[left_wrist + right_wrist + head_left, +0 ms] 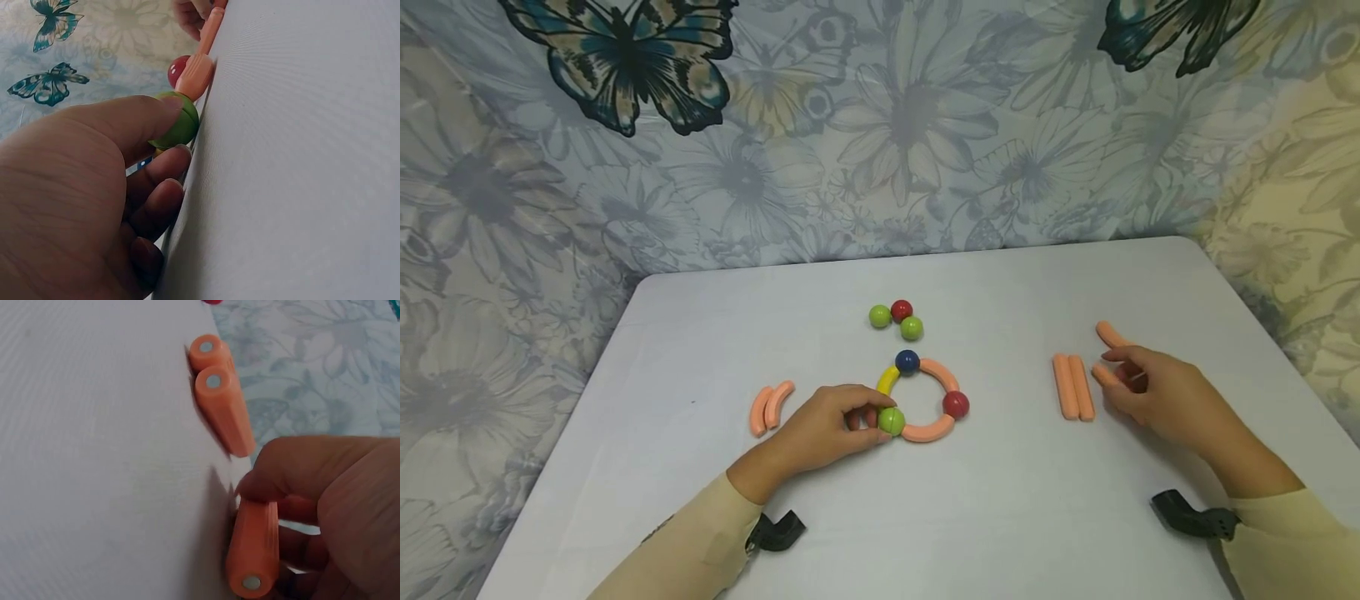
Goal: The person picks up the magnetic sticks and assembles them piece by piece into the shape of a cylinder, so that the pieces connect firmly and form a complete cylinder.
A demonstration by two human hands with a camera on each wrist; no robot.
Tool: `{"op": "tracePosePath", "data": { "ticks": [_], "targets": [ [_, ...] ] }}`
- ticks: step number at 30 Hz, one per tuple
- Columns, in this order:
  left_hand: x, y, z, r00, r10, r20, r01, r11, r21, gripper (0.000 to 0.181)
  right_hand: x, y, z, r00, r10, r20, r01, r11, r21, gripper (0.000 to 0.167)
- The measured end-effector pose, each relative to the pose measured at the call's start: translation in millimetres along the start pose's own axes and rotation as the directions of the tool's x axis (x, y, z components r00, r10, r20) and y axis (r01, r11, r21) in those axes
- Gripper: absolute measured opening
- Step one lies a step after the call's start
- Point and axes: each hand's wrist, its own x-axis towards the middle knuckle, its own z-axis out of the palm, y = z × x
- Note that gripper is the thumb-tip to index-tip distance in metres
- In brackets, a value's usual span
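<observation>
In the head view my left hand (831, 427) pinches a green ball (892, 421) between thumb and fingers. That ball is part of a ring on the table, with an orange curved rod (928, 430), a red ball (956, 405), another orange curved rod (940, 373), a blue ball (907, 361) and a yellow curved rod (888, 381). At the right my right hand (1172, 404) pinches an orange rod (253, 547) with a metal dot in its end. Another orange rod end (1111, 334) shows beyond its fingers, the rest hidden.
Two straight orange rods (1073, 387) lie side by side left of the right hand. Two curved orange rods (771, 408) lie left of the left hand. Behind the ring sit two green balls (912, 328) and a red ball (902, 311). A floral backdrop (917, 125) borders the white table (1000, 517).
</observation>
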Motion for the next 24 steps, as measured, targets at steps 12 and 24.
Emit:
{"op": "tracePosePath", "data": {
  "ticks": [12,24],
  "targets": [
    [0.7,0.9,-0.5,1.000,-0.012,0.002,0.012,1.000,-0.005,0.035,-4.5,-12.5,-14.7,0.984,0.057,-0.171,-0.029,0.986,0.162,0.042],
    [0.7,0.8,-0.3,1.000,-0.013,-0.006,0.013,1.000,-0.011,0.034,10.7,-45.8,-5.4,0.962,-0.081,-0.262,0.169,0.927,0.336,0.029]
  ]
}}
